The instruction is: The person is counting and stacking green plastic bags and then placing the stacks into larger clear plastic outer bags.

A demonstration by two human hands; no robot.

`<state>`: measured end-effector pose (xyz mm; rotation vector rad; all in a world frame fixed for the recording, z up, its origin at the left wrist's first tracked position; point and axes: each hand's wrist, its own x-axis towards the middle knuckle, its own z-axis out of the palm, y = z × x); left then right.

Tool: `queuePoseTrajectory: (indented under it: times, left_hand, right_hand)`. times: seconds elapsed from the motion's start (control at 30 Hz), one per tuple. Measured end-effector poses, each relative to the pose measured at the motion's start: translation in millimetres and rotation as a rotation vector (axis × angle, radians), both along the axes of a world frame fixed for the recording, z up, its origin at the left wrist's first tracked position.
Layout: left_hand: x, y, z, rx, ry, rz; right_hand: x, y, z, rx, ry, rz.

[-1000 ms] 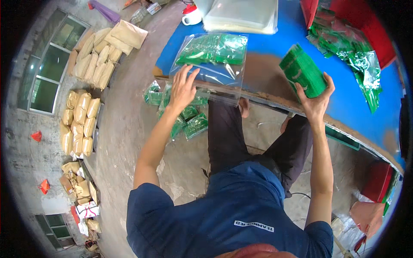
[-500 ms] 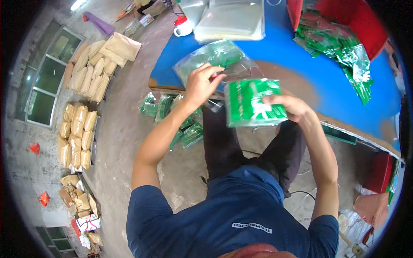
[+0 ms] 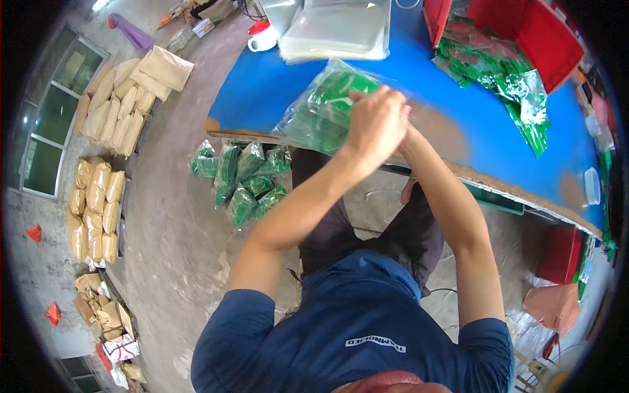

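Navy short-sleeved shirt (image 3: 341, 311) with pale label (image 3: 375, 343), dark trousers (image 3: 419, 232), perhaps black

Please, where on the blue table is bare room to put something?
Free: the blue table between the clear bag and the red bin; its left part, between that bag and the white mug. Crowded: around the left hand and where green packets spill out.

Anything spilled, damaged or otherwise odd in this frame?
Two things: green packets trail from the red bin onto the blue table in a loose heap, as if spilled; and a brown patch near the table's front edge breaks its blue surface, looking like wear.
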<state>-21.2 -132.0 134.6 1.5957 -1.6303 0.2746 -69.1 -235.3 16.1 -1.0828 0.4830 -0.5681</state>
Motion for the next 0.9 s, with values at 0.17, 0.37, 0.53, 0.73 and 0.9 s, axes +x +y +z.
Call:
queuePoseTrajectory:
  times: [0.17, 0.37, 0.53, 0.73, 0.9]
  left_hand:
    - [99, 10, -11, 0.111, 0.667, -0.006]
    - [248, 12, -84, 0.429, 1.426, -0.397]
    - [238, 4, -88, 0.537, 1.415, -0.489]
    - [208, 10, -74, 0.473, 1.562, -0.627]
    - [198, 17, -72, 0.579, 1.511, -0.581]
  right_hand:
    - [21, 1, 76, 0.107, 0.360, 0.151]
    - [28, -4, 77, -0.102, 0.452, 0.105]
    - [36, -15, 69, -0.187, 0.744, -0.141]
    - [21, 2, 65, -0.767, 0.666, -0.043]
    - [3, 18, 24, -0.468, 0.388, -0.209]
